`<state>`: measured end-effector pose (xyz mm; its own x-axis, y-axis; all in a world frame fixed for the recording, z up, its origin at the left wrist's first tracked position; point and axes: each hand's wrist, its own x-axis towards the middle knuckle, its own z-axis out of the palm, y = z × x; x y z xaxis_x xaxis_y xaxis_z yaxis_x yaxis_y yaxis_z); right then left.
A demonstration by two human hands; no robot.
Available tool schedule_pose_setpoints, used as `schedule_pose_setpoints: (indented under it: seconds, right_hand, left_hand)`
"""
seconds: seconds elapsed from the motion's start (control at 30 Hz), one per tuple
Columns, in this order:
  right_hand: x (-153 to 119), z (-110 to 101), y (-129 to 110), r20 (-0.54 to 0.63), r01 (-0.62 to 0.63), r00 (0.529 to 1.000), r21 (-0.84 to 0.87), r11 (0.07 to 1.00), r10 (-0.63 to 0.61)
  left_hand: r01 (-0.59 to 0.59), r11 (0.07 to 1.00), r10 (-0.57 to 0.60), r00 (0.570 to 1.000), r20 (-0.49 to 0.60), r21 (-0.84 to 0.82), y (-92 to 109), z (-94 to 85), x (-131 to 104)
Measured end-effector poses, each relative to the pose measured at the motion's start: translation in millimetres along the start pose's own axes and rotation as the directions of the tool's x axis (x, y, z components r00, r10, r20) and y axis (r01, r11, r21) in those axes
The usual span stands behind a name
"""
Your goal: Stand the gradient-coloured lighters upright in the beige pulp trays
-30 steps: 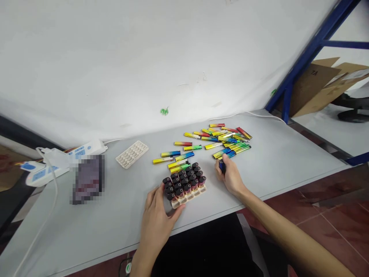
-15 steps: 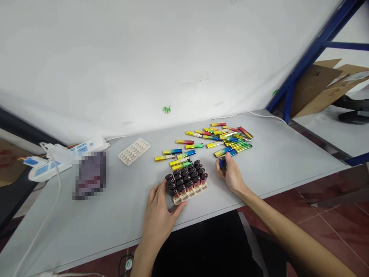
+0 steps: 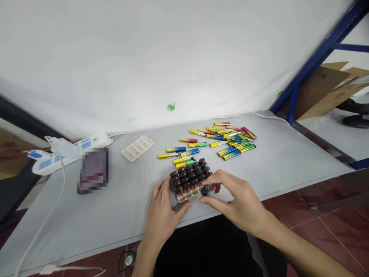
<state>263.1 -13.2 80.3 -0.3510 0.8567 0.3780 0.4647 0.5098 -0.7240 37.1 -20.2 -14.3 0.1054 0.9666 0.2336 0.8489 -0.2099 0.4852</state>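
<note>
Head view: a black-capped cartridge [image 3: 205, 189] is pinched between the thumb and fingertips of the right hand [image 3: 239, 202], held at the near right corner of the beige tray [image 3: 187, 197], just above the last row of slots. The tray is almost full; rows of black-capped pieces [image 3: 191, 173] stand upright in it, and only a few slots along the near edge appear open, though the fingers hide part of that row, so the exact count cannot be told. The left hand [image 3: 163, 209] is laid half open against the tray's near left corner, fingers spread on the table and thumb touching the tray's edge, gripping nothing.

For a clean seating, the piece is best kept upright and lined up over an open slot before it is pressed, with the tray braced from the left so that it is not pushed along the table. The neighbouring caps stand close, so a narrow fingertip hold is called for.

Behind the tray, a scatter of coloured sticks [image 3: 227, 140] lies on the grey table [image 3: 288, 161]. An empty tray [image 3: 137, 147] and a power strip [image 3: 69, 152] lie further left.
</note>
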Motion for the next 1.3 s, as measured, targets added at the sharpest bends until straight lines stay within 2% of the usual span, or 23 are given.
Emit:
schedule_pose_setpoints:
  seconds: [0.13,0.3,0.43,0.67,0.77,0.83,0.93,1.0,1.03,1.1,1.17,1.3]
  right_hand:
    - [1,33,0,0.043,0.041,0.998,-0.062,0.997,-0.038]
    - [-4,62,9,-0.003,0.067,0.998,-0.242,0.968,-0.069]
    - [-5,70,12,-0.046,0.048,0.997,-0.299,0.953,-0.064]
    - [-5,76,11,-0.007,0.109,0.992,-0.455,0.884,-0.125]
    - [-6,70,8,-0.06,0.135,0.982,-0.436,0.89,-0.178]
    - [-5,58,10,-0.113,0.135,0.975,-0.391,0.911,-0.193]
    - [0,28,29,-0.201,0.026,0.972,-0.43,0.902,-0.124]
    - [5,4,51,-0.258,-0.155,0.966,-0.543,0.825,0.011]
    - [8,-6,63,-0.294,-0.276,0.949,-0.601,0.75,0.114]
    - [12,-23,87,-0.316,-0.419,0.908,-0.685,0.596,0.274]
    - [12,-30,104,-0.301,-0.471,0.873,-0.726,0.502,0.384]
    - [3,-26,111,-0.299,-0.519,0.834,-0.713,0.473,0.464]
  left_hand:
    - [0.002,1.0,-0.002,1.0,0.01,-0.012,-1,-0.1,-1]
    - [-0.006,0.999,0.007,1.0,0.024,-0.044,0,-1.2,0]
    - [-0.004,0.999,0.005,1.0,0.026,-0.053,-1,-1.6,0]
    - [0.007,0.998,-0.005,1.0,0.029,-0.07,-2,-0.9,-1]
    - [0.014,0.997,-0.012,0.999,0.031,-0.08,-1,-1.0,0]
    - [0.038,0.996,-0.036,0.999,0.026,-0.083,0,-0.9,0]
    - [0.083,0.994,-0.082,0.996,0.021,-0.075,1,-0.7,1]
    - [0.1,0.992,-0.098,0.995,0.032,-0.073,1,-0.6,1]
    - [0.106,0.992,-0.104,0.994,0.037,-0.074,1,-0.6,2]
    - [0.118,0.99,-0.115,0.993,0.037,-0.078,0,-0.5,2]
    - [0.122,0.989,-0.12,0.992,0.033,-0.081,0,-0.3,2]
    - [0.115,0.991,-0.113,0.993,0.029,-0.071,-1,-0.1,2]
